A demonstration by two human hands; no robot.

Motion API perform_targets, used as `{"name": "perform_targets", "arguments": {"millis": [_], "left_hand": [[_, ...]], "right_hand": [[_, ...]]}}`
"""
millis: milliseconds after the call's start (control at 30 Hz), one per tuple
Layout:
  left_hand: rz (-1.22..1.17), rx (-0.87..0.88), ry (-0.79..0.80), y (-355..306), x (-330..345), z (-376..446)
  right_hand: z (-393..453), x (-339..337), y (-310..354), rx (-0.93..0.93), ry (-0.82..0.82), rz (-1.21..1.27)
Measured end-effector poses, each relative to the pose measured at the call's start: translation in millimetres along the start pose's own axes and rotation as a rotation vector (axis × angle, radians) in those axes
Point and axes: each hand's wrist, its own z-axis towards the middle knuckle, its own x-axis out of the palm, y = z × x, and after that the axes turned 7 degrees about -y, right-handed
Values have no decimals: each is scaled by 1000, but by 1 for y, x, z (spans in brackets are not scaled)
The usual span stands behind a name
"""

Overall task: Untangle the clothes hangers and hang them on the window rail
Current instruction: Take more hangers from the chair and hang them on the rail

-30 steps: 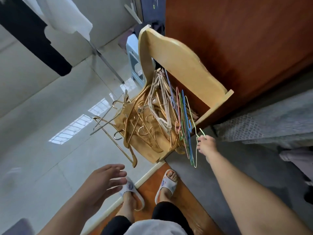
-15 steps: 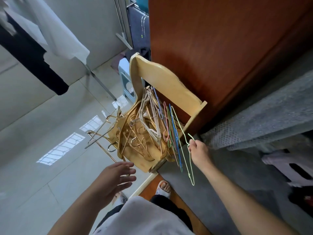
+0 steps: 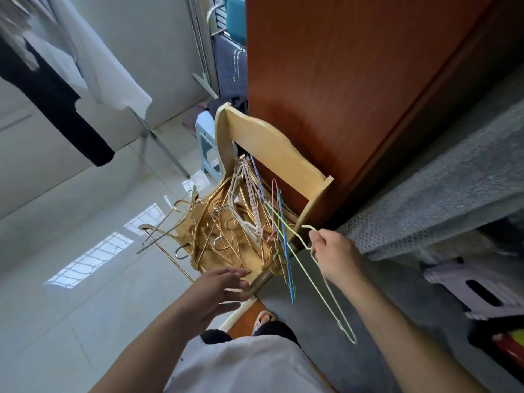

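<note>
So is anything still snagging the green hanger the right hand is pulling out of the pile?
Possibly. The right hand grips the green hanger near its hook, but its upper end still runs in among the blue hanger and pink hanger on the chair. No window rail is in view.

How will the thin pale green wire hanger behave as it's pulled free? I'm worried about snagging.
The thin pale green wire hanger looks light: the right hand pinches it near the hook. Its slim wire probably flexes. Its upper end still crosses the blue and pink wire hangers on the wooden chair, so it may catch.
</note>
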Motion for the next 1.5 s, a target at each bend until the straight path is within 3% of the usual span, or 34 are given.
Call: {"name": "perform_targets", "arguments": {"millis": [333,600,900,1100,1333,1500], "left_hand": [[-60,-24,-31,11,-12,2],[-53,-29,-2,5,5,8],[-3,-21,48,2,25,23],[9,-8,56,3,24,22],[-5,81,95,-7,31,16],[62,204,90,-22,37,9]], "right_hand": [[11,0,-5,68,-13,0],[13,-26,7,-29,-87,78],[21,-21,14,55,-1,130],[20,-35,37,-77,-36,191],[18,-50,79,-252,-44,258],[23,-47,99,-188,-43,361]]}}
